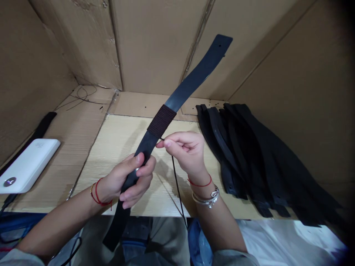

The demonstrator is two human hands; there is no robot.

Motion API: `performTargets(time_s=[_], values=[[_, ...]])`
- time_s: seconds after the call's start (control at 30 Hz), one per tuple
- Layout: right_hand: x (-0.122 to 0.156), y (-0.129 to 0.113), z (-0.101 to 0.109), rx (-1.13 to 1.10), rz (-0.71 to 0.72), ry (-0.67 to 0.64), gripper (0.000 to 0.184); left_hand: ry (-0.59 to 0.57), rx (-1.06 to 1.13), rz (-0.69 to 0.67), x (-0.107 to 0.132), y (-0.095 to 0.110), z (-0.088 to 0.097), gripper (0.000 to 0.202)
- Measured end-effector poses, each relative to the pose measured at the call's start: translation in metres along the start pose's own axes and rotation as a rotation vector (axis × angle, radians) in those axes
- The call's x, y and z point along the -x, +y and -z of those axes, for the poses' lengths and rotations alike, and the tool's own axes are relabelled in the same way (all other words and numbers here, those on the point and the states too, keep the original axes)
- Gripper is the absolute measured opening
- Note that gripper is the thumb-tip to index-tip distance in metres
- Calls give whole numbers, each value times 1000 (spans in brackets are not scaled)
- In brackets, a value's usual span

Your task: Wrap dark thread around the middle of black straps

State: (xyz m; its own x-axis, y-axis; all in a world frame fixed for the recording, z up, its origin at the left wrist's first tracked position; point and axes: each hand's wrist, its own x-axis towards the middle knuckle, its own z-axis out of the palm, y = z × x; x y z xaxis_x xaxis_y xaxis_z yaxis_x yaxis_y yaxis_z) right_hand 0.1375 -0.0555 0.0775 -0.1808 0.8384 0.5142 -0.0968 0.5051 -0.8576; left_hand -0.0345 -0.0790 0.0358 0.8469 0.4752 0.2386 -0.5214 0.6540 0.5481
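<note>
My left hand (130, 179) is closed around the lower part of a long black strap (194, 79), which slants up and away to the right. A band of dark brown cord wrapping (161, 120) covers the strap's middle. Just below that wrapping my right hand (186, 149) pinches a thin black cord (177, 186) between thumb and forefinger. The cord runs from the wrapping through my fingers and hangs down past the table's front edge. Both wrists wear red string bracelets; the right wrist also has a silver bangle.
A pile of several similar black straps (249, 155) lies on the table at the right. A white power bank (26, 166) rests at the left, with a black strap beside it. Cardboard walls (155, 44) enclose the wooden tabletop (116, 147) on three sides.
</note>
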Motion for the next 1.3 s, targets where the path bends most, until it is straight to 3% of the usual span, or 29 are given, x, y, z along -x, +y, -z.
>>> performTargets(time_s=[0.13, 0.23, 0.43, 0.63, 0.73, 0.87, 0.93, 1.03, 1.13, 1.3], values=[[1, 16, -2, -274, -27, -129, 15, -46, 149, 167, 3, 2, -4, 47], [2, 26, -4, -407, -105, -229, 16, -131, 256, 206, 5, 2, -7, 46], [1, 20, -7, -433, -308, -268, 48, -247, 375, 293, 7, -3, -1, 46], [7, 14, -13, -504, -289, -304, 32, -347, 449, 396, 3, -9, 4, 49], [6, 12, -14, -506, -304, -186, 31, -223, 231, 367, -6, -10, 1, 54], [1, 10, -13, -391, -307, -15, 32, 92, -156, 104, -14, -6, -2, 63], [-2, 10, -12, -346, -273, -13, 33, 267, -392, -7, -14, -1, -6, 60], [-6, 10, -8, -286, -233, -53, 35, 477, -649, -46, -11, 9, -14, 47], [-8, 5, -4, -130, -200, -46, 43, 524, -724, -20, -8, 17, -20, 45], [-7, -5, 3, 75, -116, -53, 46, 426, -640, 20, -5, 21, -21, 48]])
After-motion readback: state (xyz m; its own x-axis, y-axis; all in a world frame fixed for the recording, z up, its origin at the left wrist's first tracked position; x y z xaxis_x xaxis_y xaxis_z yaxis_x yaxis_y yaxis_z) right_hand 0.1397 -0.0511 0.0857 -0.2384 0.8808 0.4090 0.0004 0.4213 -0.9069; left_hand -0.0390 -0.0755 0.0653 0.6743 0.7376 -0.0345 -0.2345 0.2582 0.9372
